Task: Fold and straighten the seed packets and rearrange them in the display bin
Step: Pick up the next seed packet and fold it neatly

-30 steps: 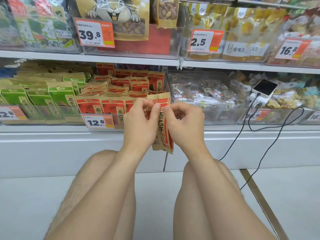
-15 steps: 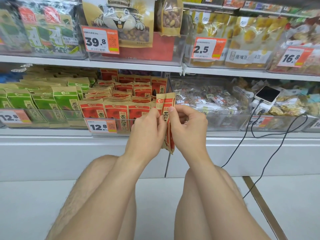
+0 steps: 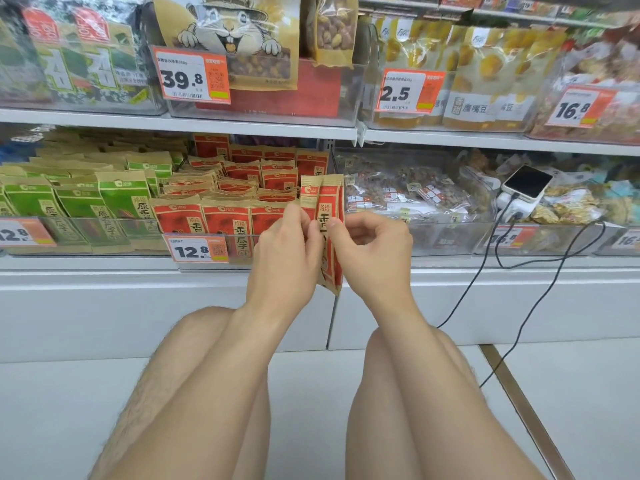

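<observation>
1. Two hands, one packet. The left hand (image 3: 287, 251) pinches the left edge of the red seed packet (image 3: 330, 199), with thumb and fingertips curled onto it. The right hand (image 3: 370, 251) pinches the right edge between thumb and forefinger, its other fingers loosely curled.
2. The packet is upright in the air, just in front of the right front corner of the display bin (image 3: 214, 266), not in it. It looks creased lengthwise, with two flaps at the top. Likely mid-fold: the two-sided pinch presses the crease flat.
3. The bin is clear-walled and sits on the lower shelf (image 3: 104, 265). The red packets (image 3: 221, 216) in its front row stand facing out; the rows behind lean and overlap, so they probably need straightening. A price tag (image 3: 200, 249) is clipped to the front.
4. The hands hide the right end of the front row, so I cannot tell if a gap is there.
5. Green packets (image 3: 117, 206) fill the next bin to the left. To the right, a phone (image 3: 526, 183) lies on snack bags, and its cable (image 3: 485, 258) trails down.
</observation>
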`<act>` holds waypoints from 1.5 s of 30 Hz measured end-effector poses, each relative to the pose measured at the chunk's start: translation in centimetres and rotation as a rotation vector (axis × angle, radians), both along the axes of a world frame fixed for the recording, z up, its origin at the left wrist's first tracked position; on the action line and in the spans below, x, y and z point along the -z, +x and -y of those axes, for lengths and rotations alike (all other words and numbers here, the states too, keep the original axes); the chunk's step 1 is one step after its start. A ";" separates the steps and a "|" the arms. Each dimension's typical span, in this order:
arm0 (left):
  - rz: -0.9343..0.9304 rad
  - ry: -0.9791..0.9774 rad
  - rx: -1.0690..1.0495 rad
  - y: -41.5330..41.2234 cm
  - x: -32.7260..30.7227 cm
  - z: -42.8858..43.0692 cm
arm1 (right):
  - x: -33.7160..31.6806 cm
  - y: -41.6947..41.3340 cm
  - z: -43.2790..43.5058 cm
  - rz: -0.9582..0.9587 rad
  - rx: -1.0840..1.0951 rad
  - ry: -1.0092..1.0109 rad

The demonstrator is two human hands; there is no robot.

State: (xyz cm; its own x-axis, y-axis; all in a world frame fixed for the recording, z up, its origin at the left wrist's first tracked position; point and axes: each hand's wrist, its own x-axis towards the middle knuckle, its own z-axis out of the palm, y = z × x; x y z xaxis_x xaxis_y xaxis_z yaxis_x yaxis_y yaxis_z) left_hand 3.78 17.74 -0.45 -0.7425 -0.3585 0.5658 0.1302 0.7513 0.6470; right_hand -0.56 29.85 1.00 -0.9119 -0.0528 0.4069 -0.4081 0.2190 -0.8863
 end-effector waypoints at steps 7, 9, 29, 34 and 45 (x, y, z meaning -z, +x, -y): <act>0.078 0.082 0.082 0.1 -0.3 -0.2 | 0.4 -0.3 -0.1 -0.078 0.045 0.010; 0.133 0.158 0.096 0.2 -0.5 0.1 | 0.5 -0.3 -0.1 -0.071 0.049 -0.010; 0.197 0.258 0.152 0.9 -1.1 1.8 | 0.6 -0.5 -0.7 0.037 -0.209 0.126; 0.329 0.328 0.421 1.3 -1.4 2.1 | 0.2 -0.1 -0.9 0.072 -0.321 0.013; 0.285 0.172 0.353 -0.2 -3.3 4.0 | -0.7 -1.4 -0.8 0.019 -0.217 -0.082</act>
